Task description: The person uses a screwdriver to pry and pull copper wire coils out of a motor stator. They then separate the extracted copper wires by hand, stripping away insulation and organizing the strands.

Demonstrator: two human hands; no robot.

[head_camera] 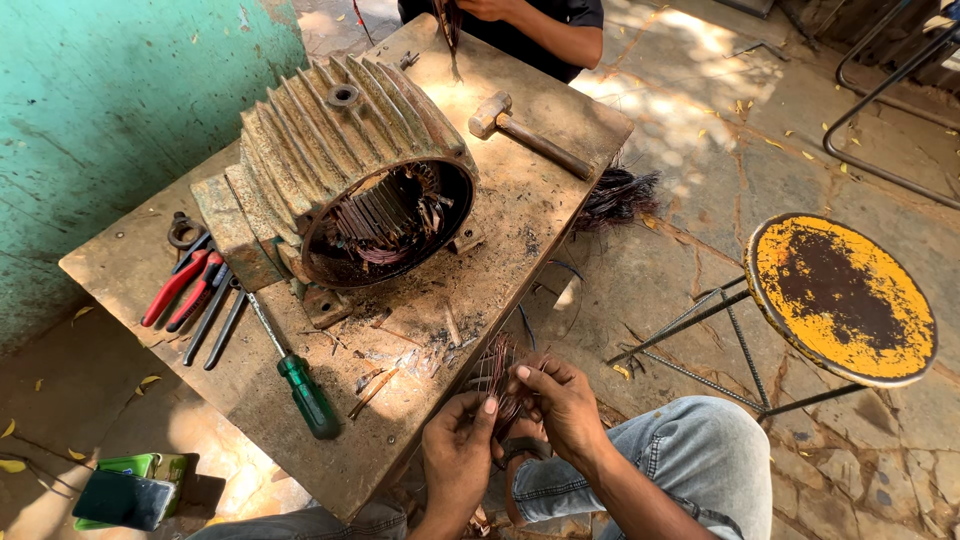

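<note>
At the near edge of the scuffed wooden bench [520, 215], left hand [458, 455] and right hand [562, 400] are both pinching a thin, kinked bundle of copper wire [497, 375], fingers closing on its reddish strands. Behind it, the ribbed, rusty cast motor housing [330, 150] is lying on its side, dark windings showing inside. A green-handled screwdriver [305, 392], red pliers [185, 285] and a wooden mallet [525, 133] are resting on the gritty top.

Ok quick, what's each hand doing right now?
Left hand: closed, pinching the bundle of thin reddish copper wires.
Right hand: closed, gripping the same wires.
</note>
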